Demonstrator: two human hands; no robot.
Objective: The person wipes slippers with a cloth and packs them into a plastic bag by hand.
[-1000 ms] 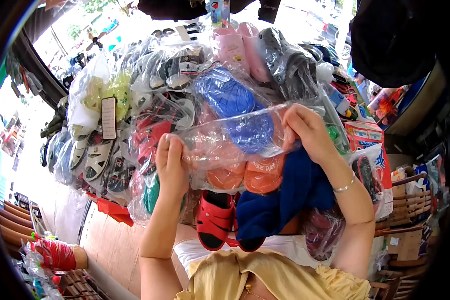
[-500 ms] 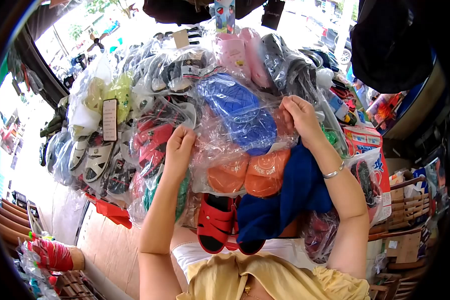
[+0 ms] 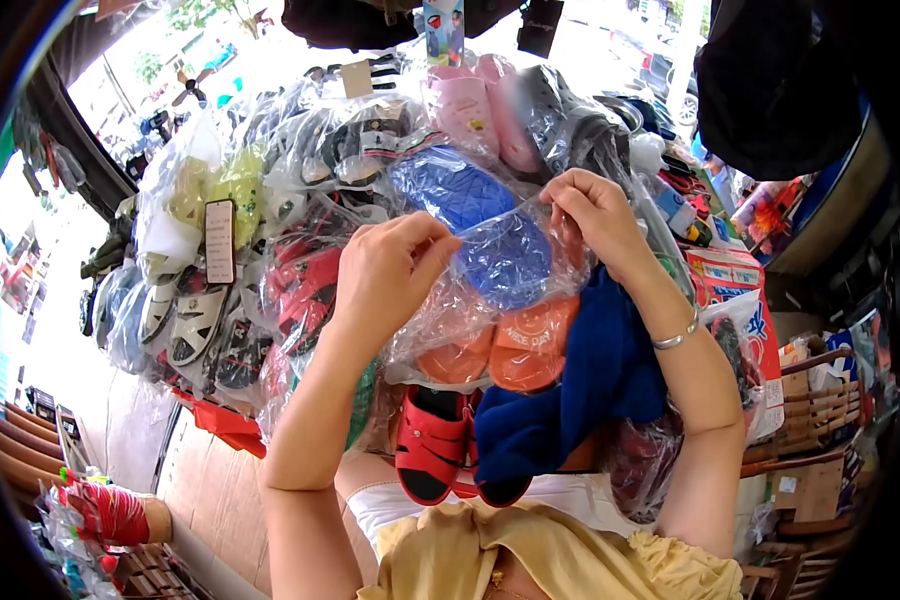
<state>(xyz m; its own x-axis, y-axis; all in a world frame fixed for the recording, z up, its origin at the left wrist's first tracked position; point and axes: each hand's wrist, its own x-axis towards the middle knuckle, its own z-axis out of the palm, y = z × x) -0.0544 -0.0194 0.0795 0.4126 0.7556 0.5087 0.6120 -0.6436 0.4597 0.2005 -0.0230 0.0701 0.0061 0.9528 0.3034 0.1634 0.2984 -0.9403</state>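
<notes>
My left hand [image 3: 395, 265] is closed, thumb and fingers pinching the edge of a clear plastic bag [image 3: 420, 318]. Opposite it, my right hand [image 3: 598, 215] pinches the same film, which runs taut between the two hands. Beneath the film lie blue slippers [image 3: 505, 255], and just nearer to me are orange slippers [image 3: 532, 345] lettered "NICE DAY". Whether the bag holds the blue pair or the orange one, I cannot tell. Closer still are red sandals [image 3: 432, 445] with black insoles. A dark blue cloth [image 3: 600, 375] is draped under my right forearm, partly over the sandals.
Bagged footwear is piled all round: white-and-black sandals [image 3: 198, 325], pink clogs [image 3: 462, 110] and yellow-green shoes [image 3: 235, 190]. A phone-shaped card [image 3: 220, 242] rests on the left. Black bags [image 3: 780, 100] hang overhead. A spool of red cord [image 3: 110, 508] stands at lower left.
My left hand has moved right and slightly up, over the edge of the blue slippers. My right hand has shifted a little left and up, so the hands are closer together.
</notes>
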